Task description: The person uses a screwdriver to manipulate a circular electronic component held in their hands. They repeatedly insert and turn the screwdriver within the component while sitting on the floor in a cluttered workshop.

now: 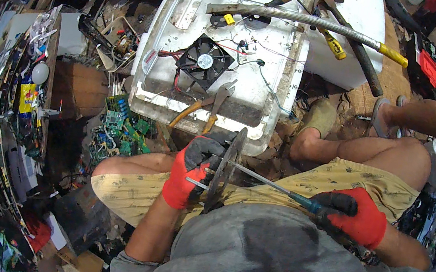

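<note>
head view shows two hands in red and black gloves. the left hand [192, 166] has its fingers bent in and holds a round dark disc [226, 166] by its left side. the disc stands up on its edge over the lap, just off the near edge of the white board [258, 99]. some fingers are hidden, so i cannot tell how tight they are. the right hand [355, 213] is closed around the dark green handle of a screwdriver [305, 202]. its long thin metal part runs left to near the middle of the disc. i cannot tell how far in the tip goes.

on the white board, a black fan [204, 62] with red wires lies nearer the left edge. pliers [218, 101] with orange handles lie by the near edge, and the handles point at the left hand. a long silver bar [306, 19] with a yellow end goes across the far part and sticks out past the right edge. a hammer [359, 50] leans out past the far right corner. green circuit boards [121, 125] sit in a heap beside the near left corner.
</note>
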The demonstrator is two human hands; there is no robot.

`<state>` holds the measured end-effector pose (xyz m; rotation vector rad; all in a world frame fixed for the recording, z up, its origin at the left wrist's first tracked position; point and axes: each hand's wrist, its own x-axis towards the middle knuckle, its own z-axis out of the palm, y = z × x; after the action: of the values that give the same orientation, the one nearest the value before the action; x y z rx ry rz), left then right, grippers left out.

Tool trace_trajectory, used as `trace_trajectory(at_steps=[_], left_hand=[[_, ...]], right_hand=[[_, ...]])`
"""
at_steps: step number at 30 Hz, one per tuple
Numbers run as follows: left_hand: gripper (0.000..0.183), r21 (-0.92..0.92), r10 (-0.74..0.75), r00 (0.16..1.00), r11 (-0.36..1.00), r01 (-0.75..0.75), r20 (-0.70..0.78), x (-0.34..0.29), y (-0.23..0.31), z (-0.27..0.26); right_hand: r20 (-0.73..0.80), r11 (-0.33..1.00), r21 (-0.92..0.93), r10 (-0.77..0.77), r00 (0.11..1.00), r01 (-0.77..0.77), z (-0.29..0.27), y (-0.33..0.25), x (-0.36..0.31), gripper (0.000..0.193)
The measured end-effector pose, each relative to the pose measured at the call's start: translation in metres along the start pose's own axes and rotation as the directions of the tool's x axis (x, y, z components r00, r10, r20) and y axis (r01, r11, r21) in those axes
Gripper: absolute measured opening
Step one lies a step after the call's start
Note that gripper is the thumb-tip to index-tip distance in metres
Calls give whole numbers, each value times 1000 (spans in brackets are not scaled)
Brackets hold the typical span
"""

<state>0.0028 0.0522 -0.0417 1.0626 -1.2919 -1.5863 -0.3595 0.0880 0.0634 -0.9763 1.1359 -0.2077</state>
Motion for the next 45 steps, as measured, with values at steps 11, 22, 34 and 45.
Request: trace_trajectory(at_steps=[11,22,34,45], left_hand=[[18,27,13,999,1000,-12,-53,2,-1,0],[20,74,84,996,994,-81,-38,-2,-4,-5],[25,-35,36,992,999,-40,-125,-2,3,7],[34,225,292,956,933,-280,-23,1,9,4]], right_hand=[[-78,681,-680,-437,896,273,8,-13,6,43],[-76,826,-511,-319,945,238,-4,-13,5,44],[-42,905,-381,-221,974,189,-3,-20,14,33],[-286,930,197,-249,925,311,-5,14,17,35]])
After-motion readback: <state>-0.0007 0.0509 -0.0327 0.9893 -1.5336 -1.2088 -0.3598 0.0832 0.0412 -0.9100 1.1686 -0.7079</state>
